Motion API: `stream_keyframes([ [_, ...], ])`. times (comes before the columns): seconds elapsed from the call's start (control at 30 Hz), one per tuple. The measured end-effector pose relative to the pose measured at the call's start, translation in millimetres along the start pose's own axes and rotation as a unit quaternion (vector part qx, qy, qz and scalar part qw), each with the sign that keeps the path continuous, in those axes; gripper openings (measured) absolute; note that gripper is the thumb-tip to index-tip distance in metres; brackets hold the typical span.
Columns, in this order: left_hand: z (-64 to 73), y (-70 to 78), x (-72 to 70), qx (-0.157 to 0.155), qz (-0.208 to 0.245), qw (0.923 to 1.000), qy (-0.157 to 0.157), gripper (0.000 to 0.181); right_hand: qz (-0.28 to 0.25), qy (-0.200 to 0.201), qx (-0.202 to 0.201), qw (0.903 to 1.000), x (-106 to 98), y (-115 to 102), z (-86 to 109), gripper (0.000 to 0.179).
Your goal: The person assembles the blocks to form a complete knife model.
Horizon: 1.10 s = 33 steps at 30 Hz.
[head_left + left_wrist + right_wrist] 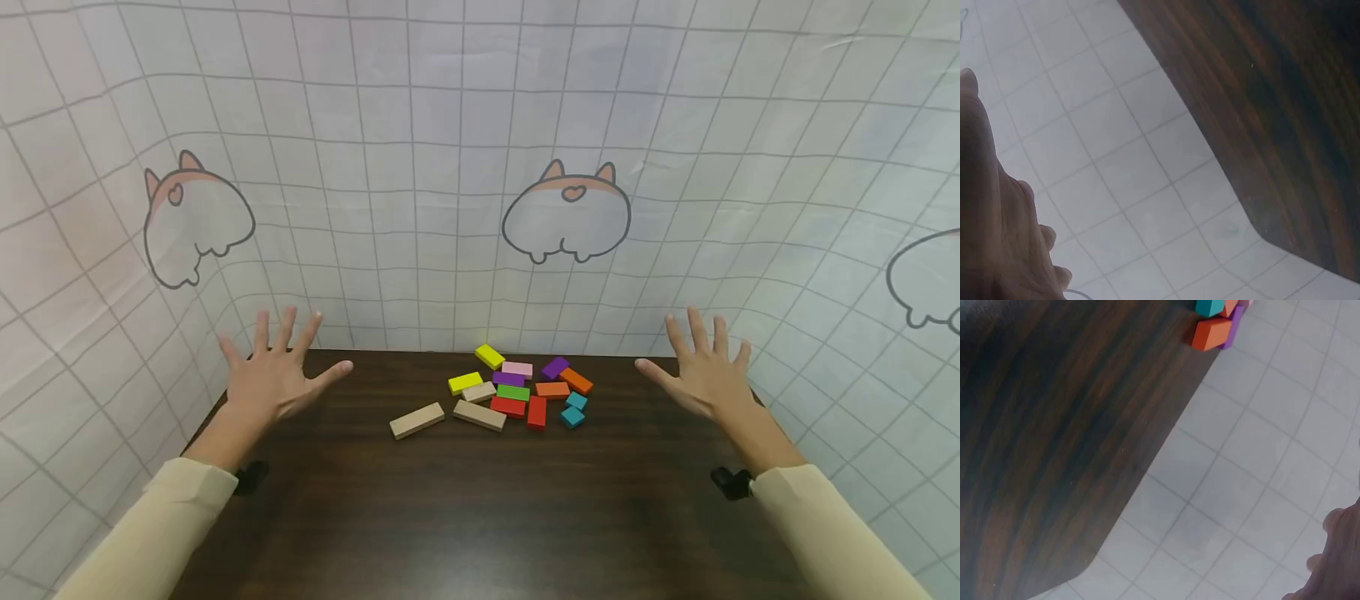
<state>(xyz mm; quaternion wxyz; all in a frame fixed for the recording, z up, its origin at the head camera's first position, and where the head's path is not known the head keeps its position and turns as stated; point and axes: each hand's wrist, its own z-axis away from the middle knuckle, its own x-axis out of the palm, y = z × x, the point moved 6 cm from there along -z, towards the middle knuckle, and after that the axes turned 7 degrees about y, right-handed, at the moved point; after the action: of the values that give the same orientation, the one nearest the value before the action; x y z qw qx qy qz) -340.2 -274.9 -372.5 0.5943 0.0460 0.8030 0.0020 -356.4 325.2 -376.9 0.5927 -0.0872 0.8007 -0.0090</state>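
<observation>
My left hand (272, 379) is held over the table's left side, its fingers spread and holding nothing. Over the right side my right hand (705, 379) is spread the same way, also bare. Between them, toward the table's back edge, lies a loose group of coloured wooden blocks. Two longer tan blocks (417, 421) are at its front left, with yellow blocks (490, 357) behind. Around the middle are a pink block (517, 369), a green block (513, 392) and red blocks (537, 412). Orange blocks (1212, 334), purple blocks (556, 367) and small teal blocks (573, 417) lie nearer my right hand.
The dark wood-grain table (480, 517) ends at a white gridded curtain (420, 208) with cartoon animal prints, which encloses the back and both sides. Small black devices (731, 482) sit at both wrists by the light sleeves (825, 517).
</observation>
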Motion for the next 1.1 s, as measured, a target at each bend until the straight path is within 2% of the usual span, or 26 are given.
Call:
stream_keyframes([
  [0.13, 9.5, 5.1, 7.7, 0.001, 0.003, 1.0, -0.006, 0.102, 0.006, -0.004, -0.005, 1.0, 3, -6, 12.1, 0.099],
  [0.4, 33.0, 20.7, 34.2, 0.007, 0.009, 0.9996, -0.026, 0.103, -0.005, 0.003, -0.017, 0.9998, 21, -25, 36.0, 0.098],
  [0.7, 56.9, 46.2, 67.1, 0.01, 0.015, 0.9987, -0.047, 0.103, -0.033, 0.0, -0.029, 0.999, 48, -63, 60.0, 0.097],
  [0.93, 63.4, 72.0, 90.5, 0.019, 0.031, 0.9971, -0.067, 0.104, -0.091, -0.009, -0.042, 0.9949, 74, -102, 68.3, 0.092],
  [1.1, 59.1, 86.2, 95.4, 0.036, 0.066, 0.996, -0.049, 0.096, -0.153, -0.022, -0.062, 0.986, 86, -130, 64.8, 0.087],
])
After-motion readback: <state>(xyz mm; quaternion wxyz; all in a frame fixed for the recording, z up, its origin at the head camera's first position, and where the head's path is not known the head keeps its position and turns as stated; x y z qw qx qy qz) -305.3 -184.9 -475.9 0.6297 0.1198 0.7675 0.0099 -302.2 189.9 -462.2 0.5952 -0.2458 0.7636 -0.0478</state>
